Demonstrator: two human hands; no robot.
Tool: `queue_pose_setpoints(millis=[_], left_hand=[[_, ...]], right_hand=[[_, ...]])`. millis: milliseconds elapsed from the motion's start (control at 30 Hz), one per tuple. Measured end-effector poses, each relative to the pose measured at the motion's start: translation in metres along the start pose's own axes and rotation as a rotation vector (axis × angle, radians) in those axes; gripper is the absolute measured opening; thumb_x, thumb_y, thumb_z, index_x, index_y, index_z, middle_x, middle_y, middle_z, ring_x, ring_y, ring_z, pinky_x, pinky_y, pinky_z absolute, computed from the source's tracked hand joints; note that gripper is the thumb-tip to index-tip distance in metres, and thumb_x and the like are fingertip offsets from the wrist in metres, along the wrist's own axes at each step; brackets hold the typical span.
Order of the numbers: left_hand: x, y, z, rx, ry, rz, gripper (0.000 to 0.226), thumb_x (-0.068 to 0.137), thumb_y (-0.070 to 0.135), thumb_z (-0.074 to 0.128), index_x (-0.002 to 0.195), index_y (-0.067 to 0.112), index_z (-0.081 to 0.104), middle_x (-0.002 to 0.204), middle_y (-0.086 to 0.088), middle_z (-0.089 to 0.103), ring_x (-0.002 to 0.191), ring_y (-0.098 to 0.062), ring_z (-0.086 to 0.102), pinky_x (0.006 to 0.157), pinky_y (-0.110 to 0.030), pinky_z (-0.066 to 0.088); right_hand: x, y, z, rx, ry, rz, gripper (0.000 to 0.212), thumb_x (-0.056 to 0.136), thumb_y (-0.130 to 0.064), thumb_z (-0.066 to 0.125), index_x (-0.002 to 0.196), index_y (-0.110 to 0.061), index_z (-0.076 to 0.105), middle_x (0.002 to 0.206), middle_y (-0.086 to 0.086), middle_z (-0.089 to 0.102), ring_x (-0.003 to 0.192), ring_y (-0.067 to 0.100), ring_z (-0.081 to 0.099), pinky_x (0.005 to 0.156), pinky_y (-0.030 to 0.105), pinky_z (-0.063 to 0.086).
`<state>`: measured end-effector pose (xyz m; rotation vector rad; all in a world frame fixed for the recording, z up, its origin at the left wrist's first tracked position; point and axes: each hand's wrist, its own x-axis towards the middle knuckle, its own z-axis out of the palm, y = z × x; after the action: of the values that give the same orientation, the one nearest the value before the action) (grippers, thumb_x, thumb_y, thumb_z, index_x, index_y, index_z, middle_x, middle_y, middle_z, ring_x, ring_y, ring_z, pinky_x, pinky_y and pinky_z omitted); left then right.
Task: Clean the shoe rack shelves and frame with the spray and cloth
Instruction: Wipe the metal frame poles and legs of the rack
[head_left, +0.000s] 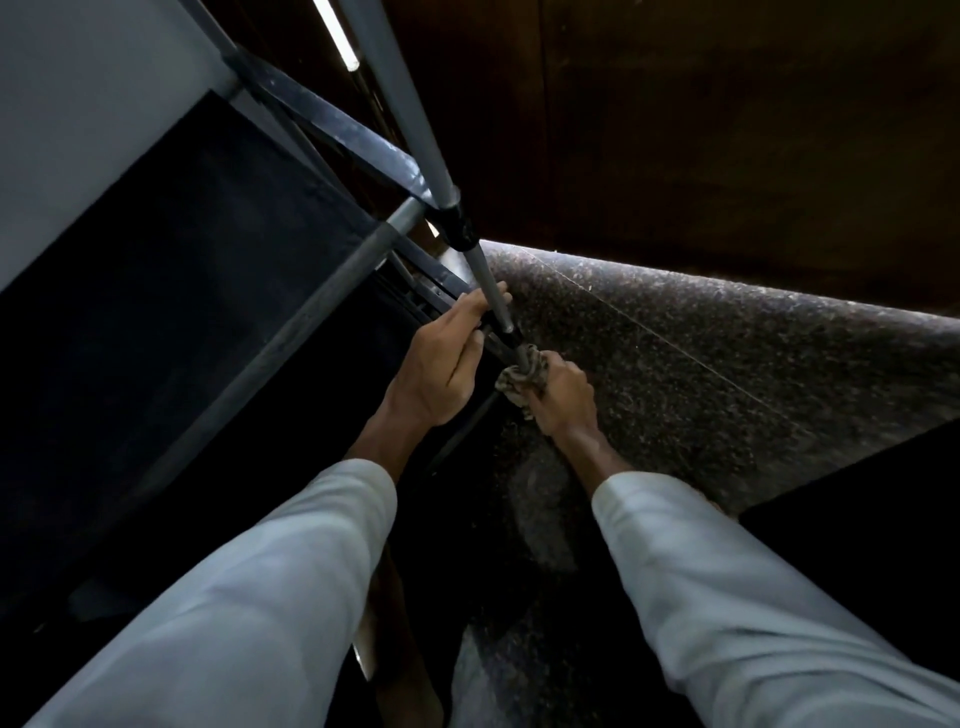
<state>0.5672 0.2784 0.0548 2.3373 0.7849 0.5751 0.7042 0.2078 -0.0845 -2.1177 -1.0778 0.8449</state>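
Speckled dark floor (701, 364) is seen below the shoe rack (291, 332). Corner post (488, 280) is gripped by left hand (441, 364), fingers curled round it. Just below, cloth (522, 382) is wrapped round the same post and clenched in right hand (563, 400). Wiping is judged to follow the post's long axis (right hand nearer the foot). No spray or legible writing is seen.
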Motion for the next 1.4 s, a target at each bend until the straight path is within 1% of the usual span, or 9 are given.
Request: queue_pose_setpoints(millis=[233,433,500,600,700,867,1000,1267,1400], left_hand=[[-0.001,0.001,0.0,0.01,-0.002,0.003,0.046,0.098,-0.007,0.041,0.143,-0.002,0.047,0.141,-0.014,0.056,0.114,-0.034,0.06,0.103,-0.045,0.048],[0.0,-0.002,0.001,0.007,-0.003,0.009,0.046,0.098,-0.008,0.04,0.143,-0.002,0.047,0.144,-0.016,0.053,0.135,-0.029,0.051,0.112,-0.045,0.042],[0.0,0.0,0.001,0.006,-0.004,-0.002,0.044,0.098,-0.008,0.04,0.141,-0.003,0.048,0.144,-0.017,0.053,0.136,-0.027,0.05,0.111,-0.047,0.042],[-0.001,0.002,0.0,0.005,-0.01,-0.013,0.043,0.098,-0.008,0.04,0.14,-0.004,0.049,0.136,-0.021,0.058,0.115,-0.031,0.059,0.103,-0.053,0.046],[0.0,0.0,-0.001,-0.013,-0.01,-0.003,0.042,0.099,-0.003,0.039,0.14,-0.001,0.049,0.14,-0.014,0.056,0.131,-0.023,0.054,0.107,-0.048,0.045],[0.001,-0.001,-0.001,-0.011,0.003,-0.008,0.043,0.098,-0.001,0.039,0.139,0.001,0.05,0.138,-0.013,0.057,0.131,-0.022,0.054,0.107,-0.046,0.045],[0.002,-0.002,0.0,-0.002,0.014,0.002,0.04,0.098,-0.001,0.04,0.137,0.001,0.053,0.141,-0.012,0.056,0.135,-0.018,0.051,0.11,-0.039,0.043],[0.003,-0.002,-0.001,-0.012,0.006,0.003,0.043,0.099,0.002,0.039,0.141,0.003,0.049,0.138,-0.013,0.059,0.129,-0.022,0.056,0.108,-0.033,0.045],[0.002,-0.001,-0.001,-0.01,0.005,-0.008,0.043,0.099,0.005,0.038,0.141,0.004,0.05,0.133,-0.015,0.062,0.103,-0.026,0.066,0.104,-0.036,0.047]], right_hand=[[-0.013,-0.014,0.015,0.241,0.094,0.327,0.05,0.078,-0.058,0.062,0.103,-0.015,0.068,0.096,0.01,0.073,0.093,0.033,0.068,0.084,0.038,0.055],[-0.04,-0.03,0.04,0.394,0.29,0.424,0.039,0.088,-0.042,0.069,0.115,-0.014,0.07,0.107,0.01,0.074,0.104,0.032,0.067,0.09,0.035,0.05],[-0.044,-0.037,0.038,0.421,0.388,0.331,0.043,0.089,-0.044,0.069,0.122,-0.015,0.068,0.108,0.007,0.074,0.103,0.028,0.068,0.088,0.031,0.048],[-0.039,-0.048,0.026,0.391,0.498,0.16,0.034,0.085,-0.039,0.074,0.111,-0.017,0.07,0.093,0.003,0.073,0.09,0.028,0.068,0.076,0.025,0.043],[-0.04,-0.061,0.009,0.362,0.561,0.069,0.038,0.079,-0.041,0.079,0.112,-0.024,0.073,0.083,0.004,0.068,0.079,0.022,0.063,0.071,0.024,0.041],[-0.052,-0.075,-0.004,0.38,0.611,-0.079,0.049,0.084,-0.042,0.066,0.128,-0.022,0.068,0.091,0.007,0.066,0.082,0.024,0.064,0.075,0.026,0.047],[-0.051,-0.068,-0.014,0.288,0.694,-0.239,0.052,0.084,-0.031,0.07,0.131,-0.009,0.065,0.095,0.008,0.066,0.08,0.019,0.065,0.073,0.01,0.04],[-0.063,-0.063,-0.021,0.07,0.742,-0.387,0.044,0.083,-0.028,0.069,0.125,-0.014,0.07,0.088,0.003,0.068,0.07,0.019,0.065,0.059,0.03,0.054],[-0.089,-0.05,-0.002,-0.131,0.554,-0.495,0.038,0.087,-0.033,0.064,0.123,-0.022,0.072,0.093,0.0,0.071,0.077,0.023,0.068,0.058,0.034,0.056]])
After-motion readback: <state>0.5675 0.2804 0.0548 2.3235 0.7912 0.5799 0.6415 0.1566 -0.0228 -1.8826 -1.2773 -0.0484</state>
